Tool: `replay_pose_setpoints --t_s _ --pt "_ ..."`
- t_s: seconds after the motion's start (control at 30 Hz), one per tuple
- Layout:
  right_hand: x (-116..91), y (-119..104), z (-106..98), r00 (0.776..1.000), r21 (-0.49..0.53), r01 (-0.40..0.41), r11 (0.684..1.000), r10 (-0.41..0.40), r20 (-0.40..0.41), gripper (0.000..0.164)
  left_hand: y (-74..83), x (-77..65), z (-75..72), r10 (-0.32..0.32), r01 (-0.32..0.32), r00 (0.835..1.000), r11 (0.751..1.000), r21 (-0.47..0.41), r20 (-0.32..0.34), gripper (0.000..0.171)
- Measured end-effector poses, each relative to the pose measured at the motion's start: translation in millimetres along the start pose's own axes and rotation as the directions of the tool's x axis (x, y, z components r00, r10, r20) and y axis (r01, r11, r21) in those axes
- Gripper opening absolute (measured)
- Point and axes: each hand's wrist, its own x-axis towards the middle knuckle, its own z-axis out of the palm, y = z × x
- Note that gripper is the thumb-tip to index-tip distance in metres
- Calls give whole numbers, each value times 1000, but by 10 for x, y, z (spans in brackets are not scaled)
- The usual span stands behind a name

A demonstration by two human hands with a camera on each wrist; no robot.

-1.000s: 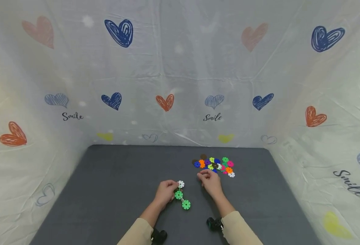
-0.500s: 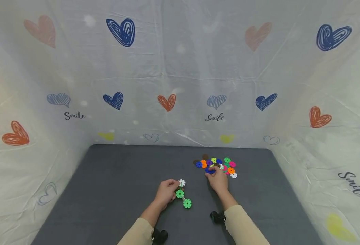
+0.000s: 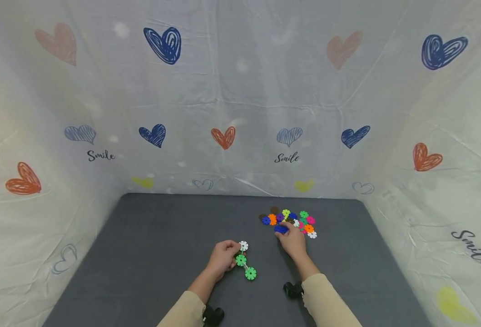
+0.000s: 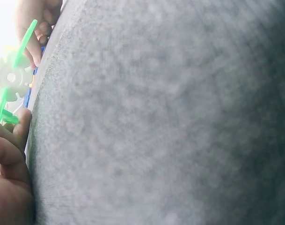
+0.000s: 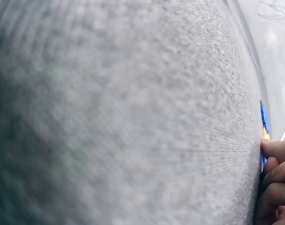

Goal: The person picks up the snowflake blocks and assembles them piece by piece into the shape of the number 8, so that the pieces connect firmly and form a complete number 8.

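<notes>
Near the middle of the table, my left hand (image 3: 222,258) pinches a short chain of joined snowflake discs. Its top piece is a white disc (image 3: 244,245); a green disc (image 3: 240,260) and a second green disc (image 3: 250,273) hang below it. The left wrist view shows a pale disc (image 4: 11,77) slotted between green ones seen edge-on, above the curled fingers (image 4: 9,154). My right hand (image 3: 294,240) is at the near edge of the loose pile, thumb and forefinger on a blue disc (image 3: 280,229). In the right wrist view, the right hand (image 5: 278,180) hides most of that disc.
Several loose discs lie behind and beside the right hand, among them an orange disc (image 3: 272,220), a pink disc (image 3: 310,220) and a white disc (image 3: 312,235). The dark grey table (image 3: 175,227) ends at a pale curtain (image 3: 240,91) printed with hearts.
My right hand has moved forward and right to the pile, its thumb and forefinger closing on the blue disc. The left hand keeps the chain in nearly the same place.
</notes>
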Motion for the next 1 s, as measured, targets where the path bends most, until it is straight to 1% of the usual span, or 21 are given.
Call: replay_pose_setpoints --t_s 0.1,0.17,0.23,0.33,0.47,0.57,0.67,0.73,0.8,0.87,0.93,1.0 --pt "5 8 3 1000 -12 5 1000 -4 20 32 -5 5 2 12 -12 1000 1000 2 0 27" --pt "10 20 4 999 19 -20 1000 19 33 30 -9 8 2 17 -17 1000 1000 3 2 27" --pt "11 36 1 998 71 -46 996 42 49 27 -9 6 1 21 -21 1000 1000 2 3 27" --pt "5 60 -3 997 156 -57 986 48 66 23 -12 9 -1 23 -23 1000 1000 11 -3 26" --pt "-32 64 -18 998 241 -30 970 18 52 17 -19 15 -1 28 -28 1000 1000 10 1 26" --pt "-78 42 -22 999 309 -15 951 0 50 17 -22 15 -4 31 -31 1000 1000 3 8 27" --pt "-147 -16 -13 994 374 -16 927 -25 103 21 -24 8 -11 28 -28 1000 1000 3 4 27" --pt "-200 -71 10 986 391 -14 920 -53 159 22 -24 -2 -13 21 -21 1000 1000 5 -6 28" --pt "-253 -136 39 973 387 8 922 -96 209 20 -18 -5 -7 10 -10 1000 1000 9 -19 28" --pt "-297 -185 74 960 367 48 929 -145 241 18 -9 -1 4 -4 4 1000 1000 15 -29 28" --pt "-333 -220 106 948 350 93 932 -190 254 15 2 5 16 -14 14 999 1000 25 -34 27" --pt "-366 -244 125 943 338 118 934 -212 255 13 9 7 25 -19 20 999 999 32 -31 26"
